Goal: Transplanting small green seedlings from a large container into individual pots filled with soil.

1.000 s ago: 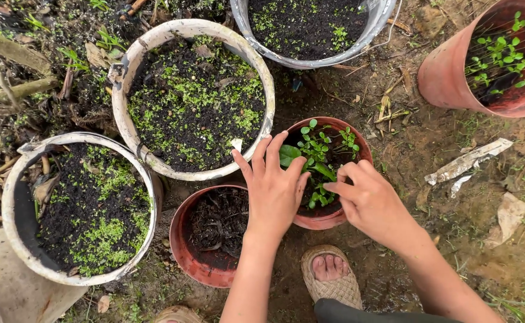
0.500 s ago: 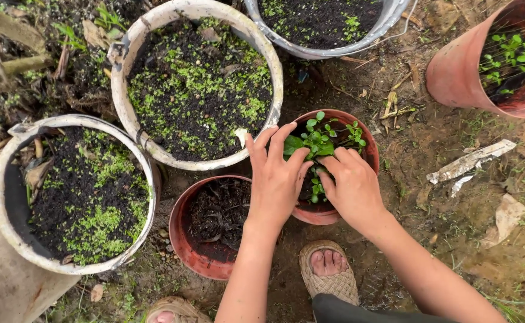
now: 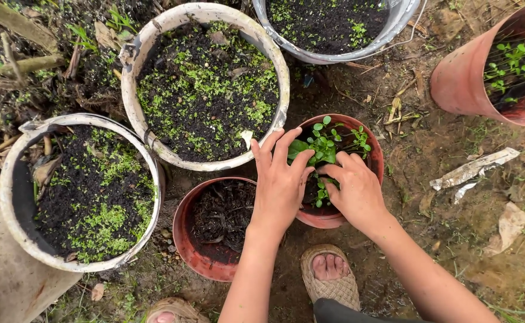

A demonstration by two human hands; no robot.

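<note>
In the head view, the left hand [image 3: 279, 182] lies flat with its fingers spread and only a little bent, palm down over the near-left rim of a small red pot [image 3: 367, 143]. Its fingertips touch the leaves of the green seedlings [image 3: 322, 146] that grow in this pot; it grips nothing. The right hand [image 3: 353, 188] is just beside it, almost touching, with the fingers curled down into the pot among the stems. Whether these fingers pinch a stem I cannot tell, because the hand hides them.

Left of the left hand stands another red pot [image 3: 184, 239] with dark soil. Beyond the fingertips is a big white pot [image 3: 132, 113] with tiny sprouts. Below both wrists, a foot in a woven sandal [image 3: 329, 276] rests on the ground.
</note>
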